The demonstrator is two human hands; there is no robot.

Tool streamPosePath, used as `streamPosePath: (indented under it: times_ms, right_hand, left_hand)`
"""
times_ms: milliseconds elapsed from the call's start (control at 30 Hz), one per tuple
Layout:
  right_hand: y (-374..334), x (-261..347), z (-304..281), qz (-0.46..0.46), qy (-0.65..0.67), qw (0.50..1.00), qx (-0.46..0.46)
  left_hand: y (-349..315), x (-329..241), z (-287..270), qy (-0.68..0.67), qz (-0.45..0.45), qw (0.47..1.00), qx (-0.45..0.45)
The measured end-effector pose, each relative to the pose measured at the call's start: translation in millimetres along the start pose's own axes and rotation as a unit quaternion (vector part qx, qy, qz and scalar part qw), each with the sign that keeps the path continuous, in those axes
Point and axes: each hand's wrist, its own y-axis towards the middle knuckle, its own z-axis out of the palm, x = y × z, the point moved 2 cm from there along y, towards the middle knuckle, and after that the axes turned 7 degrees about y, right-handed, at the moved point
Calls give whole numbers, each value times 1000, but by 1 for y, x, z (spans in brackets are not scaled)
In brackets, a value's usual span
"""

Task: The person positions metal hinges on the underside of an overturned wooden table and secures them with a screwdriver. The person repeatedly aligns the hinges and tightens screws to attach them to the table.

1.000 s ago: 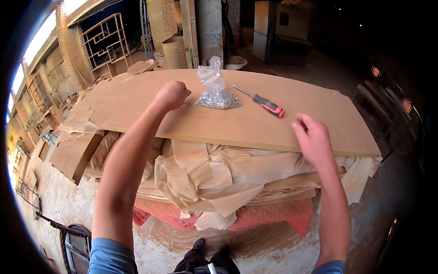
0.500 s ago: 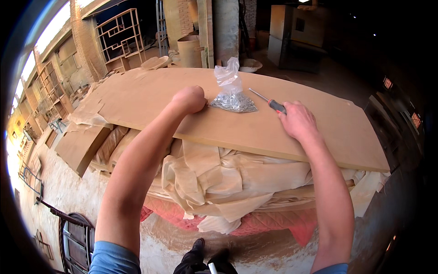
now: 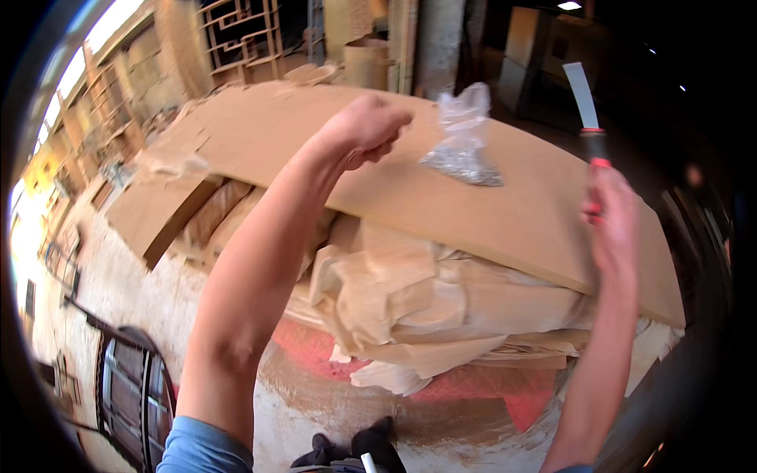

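Observation:
My right hand [image 3: 615, 209] is raised over the right part of the brown board [image 3: 268, 134], closed round the red and black handle of a screwdriver [image 3: 594, 143]. Its pale metal shaft points up and is smeared wide by motion. My left hand [image 3: 367, 130] is a closed fist above the board's middle; whatever may be in its fingers is hidden. Between the two hands a clear plastic bag [image 3: 465, 154] of small metal hardware stands on the board, its top gathered upright.
Crumpled tan sheeting [image 3: 394, 292] and a red quilted cloth [image 3: 465, 386] lie beneath the board's near edge. A brown panel [image 3: 154, 217] juts out at left. Dark metal frames [image 3: 134, 394] stand on the floor at lower left. A drum [image 3: 367, 63] stands behind the board.
My right hand has lifted the screwdriver off the board and swung it upright, to the right. My left fist has risen from beside the bag. The view has shifted, moving the bag rightward.

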Motion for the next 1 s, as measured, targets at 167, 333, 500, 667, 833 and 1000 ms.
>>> streamPosePath:
  times_ms: [167,333,500,667,833,1000]
  right_hand:
    - [-100,20,22,-102,173,979,29]
    - [-225,-11,92,12,250,949,190]
    - [-407,-78,194,271,203,835,433]
    - [-553,-105,298,442,109,772,443]
    - [-659,-116,416,499,29,683,533]
    - [-732,-136,519,491,-53,625,604]
  left_hand:
    - [-142,43,-18,-367,26,920,133]
    - [-328,207,-4,-624,-86,752,194]
    - [-533,345,-42,-722,-223,654,20]
    - [-679,390,-107,-751,-141,636,-104]
    - [-807,433,-170,-753,-63,616,-220]
    - [-895,467,-226,-737,-79,629,-235]
